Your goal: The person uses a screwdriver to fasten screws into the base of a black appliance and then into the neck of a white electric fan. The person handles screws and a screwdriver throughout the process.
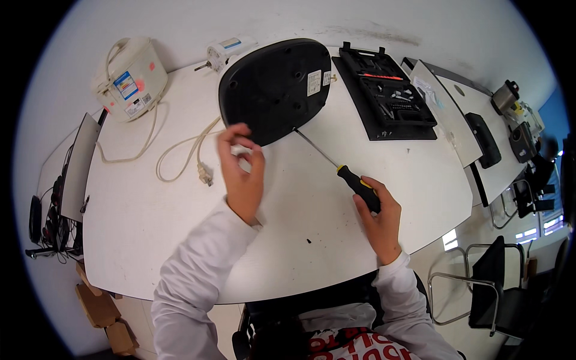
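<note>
Faced, at the far middle of a smooth white tabletop (pixel 288 258), a broad black plastic base (pixel 273 99) of rounded, nearly oval outline, tilted up with its flat underside toward the near side. Saw on it a dull, dark surface dotted with round recesses, and pale rectangular labels (pixel 314 83) stuck flat toward its right edge. Held a screwdriver (pixel 343 173) with a slim, straight metal shaft and a thick black-and-yellow handle, slanting from lower right to upper left, tip at a small hole along the base's lower edge.

Clamped the bare right hand (pixel 384 222) around the handle's rear end, thumb on the near side and fingers over the far side, forearm reaching in from the lower right. Raised the bare left hand (pixel 243 180) at the base's lower left edge, fingers curled, thumb and forefinger apart around a gap; could not tell of contact with the plastic, given the blur. Wore loose, creased white sleeves (pixel 198 276) on both arms.

Had a thin, looped beige cord (pixel 198 141) with a pronged plug (pixel 205 174) left of the left hand; farther left, a boxy cream-white plastic appliance (pixel 133 81); to the right, an open black moulded tool case (pixel 393 99).
</note>
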### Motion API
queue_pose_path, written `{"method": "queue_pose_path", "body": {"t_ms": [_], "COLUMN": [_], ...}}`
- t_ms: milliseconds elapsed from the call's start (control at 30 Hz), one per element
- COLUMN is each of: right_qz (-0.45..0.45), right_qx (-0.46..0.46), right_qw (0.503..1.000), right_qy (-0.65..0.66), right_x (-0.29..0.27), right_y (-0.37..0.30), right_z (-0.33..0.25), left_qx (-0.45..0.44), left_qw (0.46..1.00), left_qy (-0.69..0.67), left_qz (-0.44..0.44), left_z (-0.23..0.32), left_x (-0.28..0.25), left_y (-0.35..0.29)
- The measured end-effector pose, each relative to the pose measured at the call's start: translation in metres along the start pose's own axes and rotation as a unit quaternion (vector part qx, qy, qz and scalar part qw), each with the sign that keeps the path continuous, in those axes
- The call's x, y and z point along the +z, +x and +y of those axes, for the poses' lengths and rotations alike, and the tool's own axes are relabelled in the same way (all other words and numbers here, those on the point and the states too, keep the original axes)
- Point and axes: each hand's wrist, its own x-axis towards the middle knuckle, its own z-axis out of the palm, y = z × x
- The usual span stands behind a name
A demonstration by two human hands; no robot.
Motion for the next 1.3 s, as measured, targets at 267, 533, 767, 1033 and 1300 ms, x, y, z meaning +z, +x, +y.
{"method": "queue_pose_path", "body": {"t_ms": [267,533,767,1033,1300], "right_qz": [-0.009,-0.023,-0.048,-0.063,-0.028], "right_qx": [0.013,0.040,0.019,0.008,-0.023], "right_qw": [1.000,0.999,0.995,0.992,0.994], "right_qy": [0.001,-0.026,-0.088,-0.106,-0.102], "right_x": [0.001,0.003,0.000,-0.013,-0.003], "right_y": [0.002,0.003,0.004,0.013,0.008], "right_z": [-0.002,-0.010,-0.023,-0.031,-0.038], "left_qx": [-0.081,-0.093,-0.092,-0.100,-0.107], "left_qw": [0.996,0.984,0.978,0.979,0.978], "left_qy": [0.004,-0.145,-0.184,-0.171,-0.178], "left_qz": [0.026,-0.045,-0.034,-0.041,-0.036], "left_z": [-0.039,-0.052,-0.052,-0.050,-0.049], "left_x": [-0.025,-0.013,-0.011,-0.013,-0.013], "left_y": [0.034,0.032,0.028,0.028,0.027]}}
